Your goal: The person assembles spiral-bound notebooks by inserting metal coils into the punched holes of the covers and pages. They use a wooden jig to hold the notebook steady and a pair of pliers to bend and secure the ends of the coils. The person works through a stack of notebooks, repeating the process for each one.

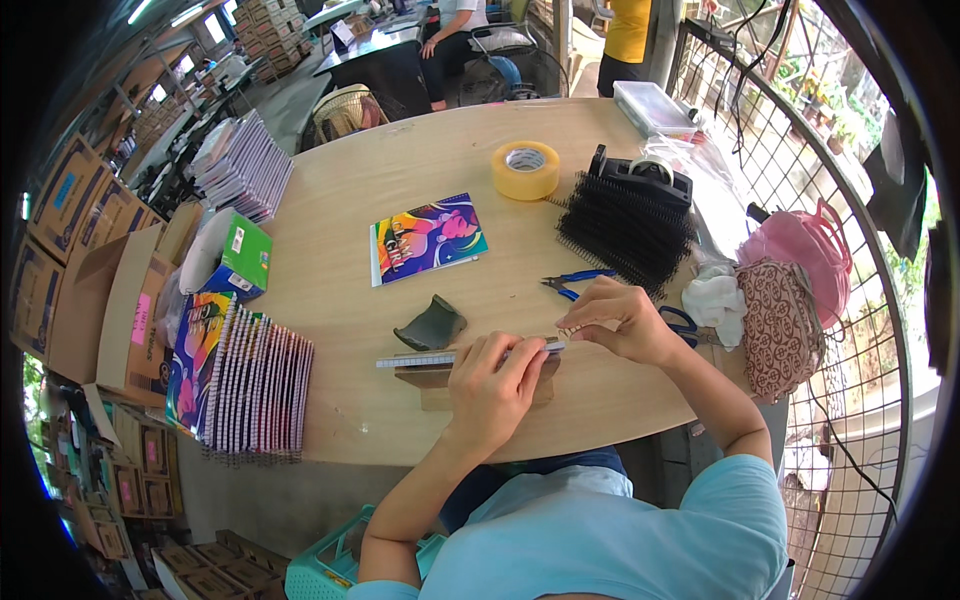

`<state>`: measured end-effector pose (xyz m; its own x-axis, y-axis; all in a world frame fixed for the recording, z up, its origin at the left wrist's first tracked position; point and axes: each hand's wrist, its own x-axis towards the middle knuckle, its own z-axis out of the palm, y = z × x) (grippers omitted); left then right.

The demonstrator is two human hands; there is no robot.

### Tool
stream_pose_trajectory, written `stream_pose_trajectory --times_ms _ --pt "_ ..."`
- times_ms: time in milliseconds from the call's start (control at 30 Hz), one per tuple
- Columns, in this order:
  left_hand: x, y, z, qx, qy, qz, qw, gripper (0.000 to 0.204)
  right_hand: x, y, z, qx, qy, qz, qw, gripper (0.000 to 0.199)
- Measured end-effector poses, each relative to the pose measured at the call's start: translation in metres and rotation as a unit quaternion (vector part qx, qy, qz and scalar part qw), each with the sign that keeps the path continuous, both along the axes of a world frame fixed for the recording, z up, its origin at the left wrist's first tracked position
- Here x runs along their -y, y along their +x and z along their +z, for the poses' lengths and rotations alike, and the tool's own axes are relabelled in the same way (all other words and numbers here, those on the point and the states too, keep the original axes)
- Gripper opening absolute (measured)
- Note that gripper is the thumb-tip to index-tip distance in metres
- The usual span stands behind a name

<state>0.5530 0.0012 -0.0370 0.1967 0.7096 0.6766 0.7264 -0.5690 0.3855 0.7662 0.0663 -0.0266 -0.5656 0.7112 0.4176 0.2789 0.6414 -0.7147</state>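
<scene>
Head view: we locate the edge-on notebook (415, 361) near the front edge of the table (335, 215), set crosswise to us at a wooden support (543, 388). Our left hand (492, 385) grasps the edge-on notebook from above, thumb and fingers closed over its upper edge. Our right hand (622, 318) is at the right end of the same notebook, thumb and fingertips drawn together; the detail between them is too small for us to identify, and we cannot tell whether it is gripped.

Items on the table: 1 dark curved piece (432, 325) lies just behind the edge-on notebook. Farther back, 1 flat notebook (430, 238) lies with its colourful cover up. Beyond the right hand we find blue-handled pliers (582, 276), then a pile of black spiral coils (625, 230) beside a black tape dispenser (675, 187). 1 roll of yellow tape (526, 186) lies to the left of the dispenser. At the right side we note a white cloth (715, 303) next to a patterned pouch (785, 330). At the left side we note a row of spiral-bound notebooks (255, 385), with a green box (246, 257) behind it.
</scene>
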Motion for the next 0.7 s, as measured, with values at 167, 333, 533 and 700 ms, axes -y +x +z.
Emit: stream_pose_trajectory --times_ms 167,333,533,700 --pt "-0.001 -0.002 -0.003 0.003 0.007 -0.004 1.0 0.016 0.004 -0.002 0.001 -0.039 -0.071 0.034 0.996 0.024" --pt "-0.003 -0.003 -0.001 0.003 0.005 -0.005 1.0 0.017 0.01 0.001 -0.004 0.026 -0.175 0.03 0.984 0.023" --pt "-0.004 -0.003 0.002 0.008 0.001 -0.015 1.0 0.017 0.008 0.001 -0.008 0.034 0.043 0.011 0.998 0.034" --pt "-0.004 -0.007 0.0 0.014 -0.013 -0.033 0.999 0.017 0.017 -0.011 0.007 0.113 0.052 0.001 0.992 0.025"
